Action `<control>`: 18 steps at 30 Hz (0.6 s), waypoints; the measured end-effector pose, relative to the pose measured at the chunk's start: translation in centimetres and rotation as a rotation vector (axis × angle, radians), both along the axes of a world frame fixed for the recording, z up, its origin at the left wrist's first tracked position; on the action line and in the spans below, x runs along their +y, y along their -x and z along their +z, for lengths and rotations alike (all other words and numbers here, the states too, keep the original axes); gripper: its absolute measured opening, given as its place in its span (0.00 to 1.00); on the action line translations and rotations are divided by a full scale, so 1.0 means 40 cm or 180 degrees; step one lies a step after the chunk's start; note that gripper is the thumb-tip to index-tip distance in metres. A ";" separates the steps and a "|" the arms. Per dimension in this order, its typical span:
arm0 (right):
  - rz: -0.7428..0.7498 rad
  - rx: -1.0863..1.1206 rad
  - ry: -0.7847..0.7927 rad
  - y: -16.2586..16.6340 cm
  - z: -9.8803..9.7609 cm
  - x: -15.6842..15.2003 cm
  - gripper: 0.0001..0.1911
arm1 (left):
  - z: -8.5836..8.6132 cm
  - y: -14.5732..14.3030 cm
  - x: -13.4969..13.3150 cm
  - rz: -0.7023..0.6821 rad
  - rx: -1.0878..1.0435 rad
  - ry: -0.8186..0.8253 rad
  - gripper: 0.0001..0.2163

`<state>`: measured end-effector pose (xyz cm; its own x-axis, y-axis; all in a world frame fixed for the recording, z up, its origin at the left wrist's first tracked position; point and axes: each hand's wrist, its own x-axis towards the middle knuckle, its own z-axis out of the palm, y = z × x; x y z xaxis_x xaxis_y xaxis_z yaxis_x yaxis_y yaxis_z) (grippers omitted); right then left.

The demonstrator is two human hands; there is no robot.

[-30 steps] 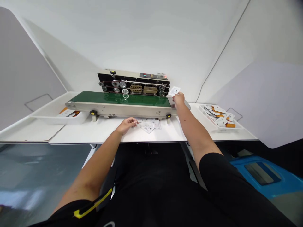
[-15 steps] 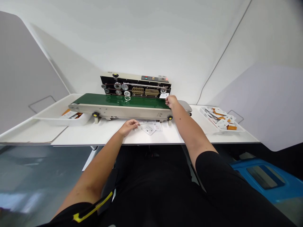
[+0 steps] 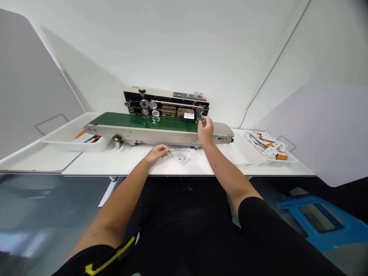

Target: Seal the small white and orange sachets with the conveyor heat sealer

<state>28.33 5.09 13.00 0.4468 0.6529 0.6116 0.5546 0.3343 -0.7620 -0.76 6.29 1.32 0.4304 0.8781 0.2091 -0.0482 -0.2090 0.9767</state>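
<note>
A band sealing machine (image 3: 166, 96) with rollers stands behind a green conveyor belt (image 3: 120, 120). A small white sachet (image 3: 189, 115) sits in the sealer's front edge, above the belt. Just right of that sachet is my right hand (image 3: 206, 129), its fingers bent and apart, with nothing visible in them. My left hand (image 3: 157, 154) rests on the table in front of the conveyor, fingertips closed together. Beside those fingertips lie several flat printed sachets (image 3: 181, 156), partly under the conveyor's edge. What the left fingertips pinch, if anything, is too small to make out.
At the right, a white tray (image 3: 249, 150) holds many white and orange sachets (image 3: 268, 145). Another white bin (image 3: 99, 147) on the left, partly behind the conveyor's end, contains a few sachets (image 3: 86, 137). Below right stands a blue plastic container (image 3: 324, 220). The table's front edge runs close to my body.
My right hand has let go of the white sachet and drawn slightly back. The sachet has moved left along the sealer. My left hand stays in place.
</note>
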 end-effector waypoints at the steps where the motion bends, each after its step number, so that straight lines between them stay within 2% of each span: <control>1: 0.0113 -0.0128 -0.0086 0.024 -0.043 -0.041 0.14 | -0.002 -0.001 0.001 0.0012 -0.0023 0.0001 0.20; 5: 0.0422 -0.0294 0.0088 0.104 -0.234 -0.178 0.10 | -0.008 0.000 0.005 0.0050 -0.0089 0.0000 0.19; 8: 0.0765 -0.0449 0.0684 0.118 -0.315 -0.206 0.07 | -0.012 0.003 0.007 0.0066 -0.0094 0.0001 0.18; 11: 0.0926 -0.0685 0.1265 0.109 -0.325 -0.181 0.08 | -0.013 0.003 0.009 0.0088 -0.0092 0.0007 0.18; 15: 0.1224 -0.1512 0.1715 0.117 -0.310 -0.148 0.29 | -0.008 0.001 0.009 0.0108 -0.0087 0.0020 0.19; 18: 0.1359 -0.1971 0.1915 0.133 -0.310 -0.145 0.33 | -0.002 -0.001 0.006 0.0112 -0.0081 0.0017 0.19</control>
